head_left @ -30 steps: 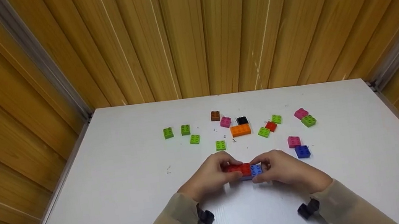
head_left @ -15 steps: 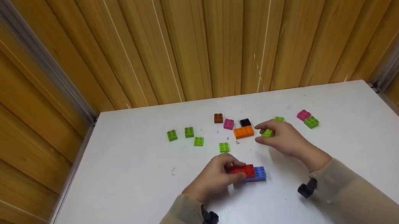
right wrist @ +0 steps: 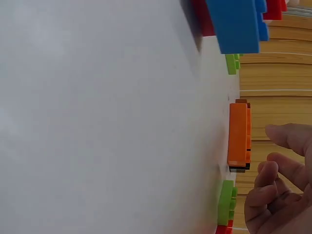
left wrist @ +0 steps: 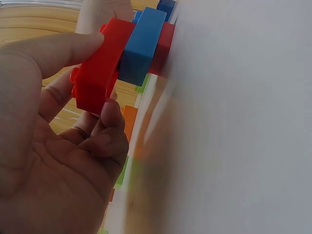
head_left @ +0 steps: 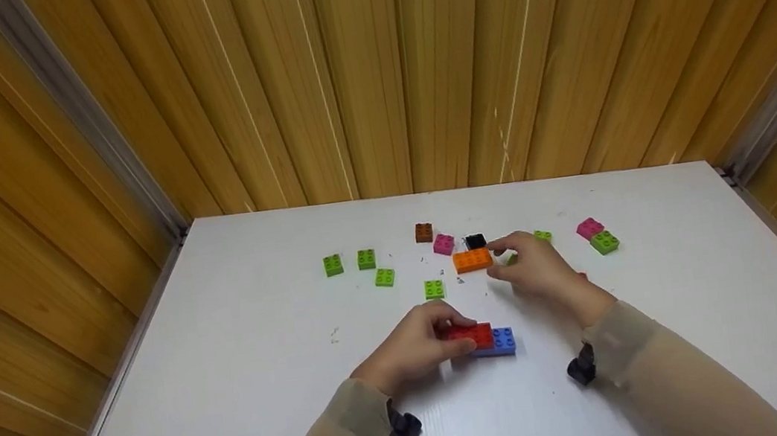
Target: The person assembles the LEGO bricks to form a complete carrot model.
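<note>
My left hand (head_left: 416, 345) pinches a long red brick (left wrist: 105, 66) between thumb and fingers. That brick is stacked, offset, on a blue brick (head_left: 503, 339) that sticks out to the right. Under the blue one, the left wrist view shows another red brick (left wrist: 163, 51). My right hand (head_left: 534, 268) reaches over the table with thumb and index finger apart, their tips close to the right end of an orange brick (head_left: 472, 260). Nothing is between those fingers in the right wrist view, where the orange brick (right wrist: 238, 134) lies beyond them. A black brick (head_left: 475, 241) sits right behind the orange one.
Several green bricks lie on the white table (head_left: 242, 357), one of them (head_left: 434, 289) just beyond my left hand. A brown brick (head_left: 423, 233) and a pink brick (head_left: 444, 244) are at the back. Farther right, another pink brick (head_left: 589, 227) touches a green one (head_left: 605, 242).
My right hand has left the blue brick's end, gone forward over the green bricks, then shifted left to the orange brick. My left hand keeps its grip on the stack.
</note>
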### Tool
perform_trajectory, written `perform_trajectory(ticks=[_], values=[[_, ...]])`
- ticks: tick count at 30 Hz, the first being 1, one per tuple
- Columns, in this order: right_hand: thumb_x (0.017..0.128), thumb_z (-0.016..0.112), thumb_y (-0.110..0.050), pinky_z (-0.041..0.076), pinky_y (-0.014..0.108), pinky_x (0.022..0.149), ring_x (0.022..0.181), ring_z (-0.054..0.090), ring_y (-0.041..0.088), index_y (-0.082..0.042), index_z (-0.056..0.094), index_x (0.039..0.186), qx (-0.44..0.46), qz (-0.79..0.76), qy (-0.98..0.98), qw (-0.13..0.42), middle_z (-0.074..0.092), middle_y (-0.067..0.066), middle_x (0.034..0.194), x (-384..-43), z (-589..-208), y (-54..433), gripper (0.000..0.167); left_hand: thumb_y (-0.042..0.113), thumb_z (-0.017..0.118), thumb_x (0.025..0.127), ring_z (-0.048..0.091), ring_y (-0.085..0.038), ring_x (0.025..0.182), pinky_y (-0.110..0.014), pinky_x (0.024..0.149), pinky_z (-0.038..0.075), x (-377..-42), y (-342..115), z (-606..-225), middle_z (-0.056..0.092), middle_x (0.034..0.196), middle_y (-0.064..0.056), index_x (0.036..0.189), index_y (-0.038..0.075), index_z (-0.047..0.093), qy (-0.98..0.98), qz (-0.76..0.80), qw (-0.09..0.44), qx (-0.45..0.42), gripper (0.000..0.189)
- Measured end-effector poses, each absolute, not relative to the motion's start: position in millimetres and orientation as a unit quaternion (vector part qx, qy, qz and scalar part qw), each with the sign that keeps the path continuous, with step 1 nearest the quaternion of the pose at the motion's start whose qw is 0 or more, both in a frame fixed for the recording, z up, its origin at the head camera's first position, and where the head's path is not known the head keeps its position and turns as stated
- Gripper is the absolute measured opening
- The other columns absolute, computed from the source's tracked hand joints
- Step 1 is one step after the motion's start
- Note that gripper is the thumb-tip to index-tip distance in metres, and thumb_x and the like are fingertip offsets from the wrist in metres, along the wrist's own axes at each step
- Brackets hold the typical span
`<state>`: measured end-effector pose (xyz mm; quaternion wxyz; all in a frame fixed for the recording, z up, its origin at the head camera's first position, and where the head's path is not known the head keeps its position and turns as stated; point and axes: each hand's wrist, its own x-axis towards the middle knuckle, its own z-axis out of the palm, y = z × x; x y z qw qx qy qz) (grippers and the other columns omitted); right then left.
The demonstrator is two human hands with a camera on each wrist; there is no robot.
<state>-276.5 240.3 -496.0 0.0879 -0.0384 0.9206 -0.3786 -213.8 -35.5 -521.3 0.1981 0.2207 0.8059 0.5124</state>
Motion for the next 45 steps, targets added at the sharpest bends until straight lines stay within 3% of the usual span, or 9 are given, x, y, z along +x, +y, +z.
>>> perform_trajectory(ticks=[4,7,16,22,27,35,39,42,45], values=[[0.106,0.079,-0.026,0.068,0.034,0.089,0.106,0.070,0.029,-0.011,0.066,0.157,-0.039,-0.382,0.919,0.092,0.055,0.021,0.166,-279.1,-499.7,237.4,0.055,0.029,0.087,0.101,0.065,-0.014,0.111,-0.034,0.107,0.054,-214.4,-36.0,-520.9,0.074,0.121,0.007,0.122,0.028,0.086,0.807,0.512,0.196,0.220,0.021],[0.106,0.080,-0.025,0.067,0.032,0.088,0.101,0.071,0.026,-0.011,0.066,0.158,-0.050,-0.373,0.923,0.085,0.050,0.020,0.171,-279.3,-500.9,235.2,0.056,0.028,0.087,0.101,0.065,-0.014,0.111,-0.035,0.107,0.054,-214.5,-35.8,-520.0,0.074,0.121,0.007,0.121,0.028,0.086,0.806,0.514,0.195,0.219,0.020],[0.107,0.078,-0.021,0.055,0.057,0.122,0.148,0.060,0.043,-0.007,0.068,0.155,-0.069,-0.342,0.932,0.096,0.054,0.018,0.170,-277.5,-497.8,229.2,0.051,0.027,0.087,0.101,0.065,-0.014,0.111,-0.034,0.107,0.053,-214.3,-37.7,-520.1,0.074,0.121,0.007,0.121,0.026,0.086,0.806,0.516,0.184,0.225,0.021],[0.106,0.079,-0.017,0.053,0.059,0.124,0.142,0.061,0.041,-0.006,0.078,0.143,-0.066,-0.330,0.938,0.086,0.062,0.018,0.154,-276.8,-500.2,228.2,0.038,0.027,0.086,0.101,0.065,-0.012,0.109,-0.031,0.106,0.054,-213.9,-39.9,-522.4,0.075,0.120,0.006,0.122,0.025,0.086,0.807,0.511,0.180,0.234,0.021],[0.106,0.078,-0.016,0.044,0.064,0.131,0.148,0.058,0.044,-0.005,0.082,0.134,-0.070,-0.314,0.944,0.075,0.062,0.017,0.156,-275.8,-502.0,230.3,0.031,0.028,0.086,0.102,0.065,-0.012,0.110,-0.032,0.107,0.054,-214.4,-40.3,-522.3,0.074,0.121,0.005,0.123,0.025,0.085,0.808,0.508,0.179,0.237,0.021],[0.106,0.079,-0.015,0.045,0.067,0.129,0.144,0.065,0.043,-0.015,0.087,0.122,-0.059,-0.334,0.937,0.087,0.078,0.013,0.142,-267.0,-502.0,234.8,0.018,0.027,0.087,0.101,0.064,-0.012,0.109,-0.034,0.107,0.054,-211.7,-38.9,-521.8,0.074,0.120,0.006,0.122,0.026,0.086,0.809,0.507,0.188,0.233,0.021],[0.104,0.083,-0.022,0.054,0.061,0.121,0.132,0.068,0.037,-0.019,0.087,0.123,-0.044,-0.356,0.928,0.095,0.078,0.011,0.142,-265.0,-500.1,235.9,0.019,0.027,0.087,0.100,0.064,-0.012,0.108,-0.033,0.105,0.053,-212.3,-38.5,-521.6,0.074,0.119,0.006,0.121,0.026,0.086,0.808,0.507,0.186,0.235,0.021],[0.103,0.085,-0.025,0.065,0.046,0.100,0.111,0.070,0.030,-0.019,0.085,0.125,-0.031,-0.373,0.923,0.089,0.078,0.011,0.139,-264.7,-498.6,237.8,0.022,0.027,0.087,0.101,0.064,-0.013,0.110,-0.034,0.107,0.053,-212.9,-37.7,-521.1,0.074,0.120,0.006,0.122,0.026,0.085,0.808,0.508,0.186,0.234,0.021],[0.103,0.085,-0.025,0.064,0.032,0.086,0.099,0.068,0.025,-0.017,0.082,0.129,-0.030,-0.380,0.921,0.079,0.078,0.012,0.136,-263.4,-497.4,241.5,0.027,0.027,0.087,0.101,0.064,-0.013,0.111,-0.034,0.109,0.053,-212.3,-37.0,-521.2,0.074,0.122,0.007,0.122,0.027,0.085,0.808,0.508,0.192,0.229,0.021]])
